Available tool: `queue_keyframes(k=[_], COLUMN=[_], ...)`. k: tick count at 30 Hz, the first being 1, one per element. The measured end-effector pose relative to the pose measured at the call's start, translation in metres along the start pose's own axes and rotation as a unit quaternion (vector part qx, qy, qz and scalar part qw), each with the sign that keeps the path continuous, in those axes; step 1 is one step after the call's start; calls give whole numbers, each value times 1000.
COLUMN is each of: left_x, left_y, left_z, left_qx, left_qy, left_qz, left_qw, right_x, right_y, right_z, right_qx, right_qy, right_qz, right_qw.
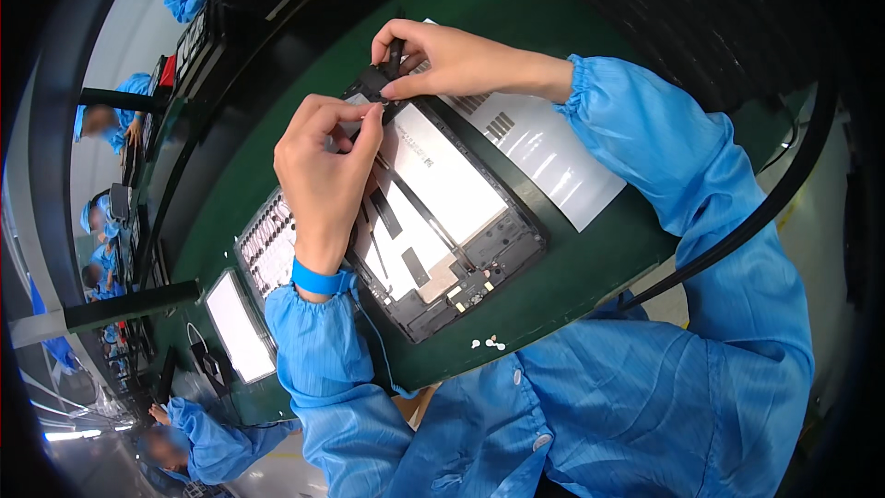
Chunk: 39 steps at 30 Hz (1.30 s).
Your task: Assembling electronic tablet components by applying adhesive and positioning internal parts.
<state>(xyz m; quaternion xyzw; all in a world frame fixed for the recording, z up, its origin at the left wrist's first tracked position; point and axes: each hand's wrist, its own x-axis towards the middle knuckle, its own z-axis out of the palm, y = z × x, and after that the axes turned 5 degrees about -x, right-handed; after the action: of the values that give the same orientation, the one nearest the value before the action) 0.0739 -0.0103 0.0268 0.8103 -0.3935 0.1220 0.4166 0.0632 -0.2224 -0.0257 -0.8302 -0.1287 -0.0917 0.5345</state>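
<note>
An opened tablet-like device (447,212) lies slantwise on the green table, its black frame around white panels and dark strips. Over its far end, my left hand (323,152) has thumb and forefinger pinched together; anything between the tips is too small to make out. My right hand (461,60) comes in from the right, fingers curled round a small black piece (395,53) at the same end. Its thumb presses near the frame, close to the left fingertips. What kind of piece it is does not show. A blue wrist strap (321,278) with a cord circles my left wrist.
Right of the device lies a glossy white sheet (576,180) with dark strips. At left are a tray of small dark parts (267,235) and a white panel (240,327). White bits (489,344) sit near the table edge. A thick black cable (756,231) arcs at right. Co-workers sit far left.
</note>
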Motion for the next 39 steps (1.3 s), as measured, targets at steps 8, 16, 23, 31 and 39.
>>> queue_keyframes(k=[8,16,23,31,39], left_x=[0,-2,0,14,-77], left_y=[0,2,-7,-4,2], left_z=[5,-4,-9,-5,-43], left_qx=[33,7,4,95,-88], left_qy=[-52,-68,-84,-115,-9], left_qz=[-15,-16,-25,-37,-62], left_qw=[998,998,996,988,994], right_x=[-3,1,5,-13,-95], right_y=[-2,-17,-18,-10,-40], right_z=[-2,-5,-10,12,2], right_qx=[41,38,28,55,47], right_qy=[-65,-104,-149,-68,56], right_qz=[39,115,130,114,76], right_qw=[996,987,980,990,994])
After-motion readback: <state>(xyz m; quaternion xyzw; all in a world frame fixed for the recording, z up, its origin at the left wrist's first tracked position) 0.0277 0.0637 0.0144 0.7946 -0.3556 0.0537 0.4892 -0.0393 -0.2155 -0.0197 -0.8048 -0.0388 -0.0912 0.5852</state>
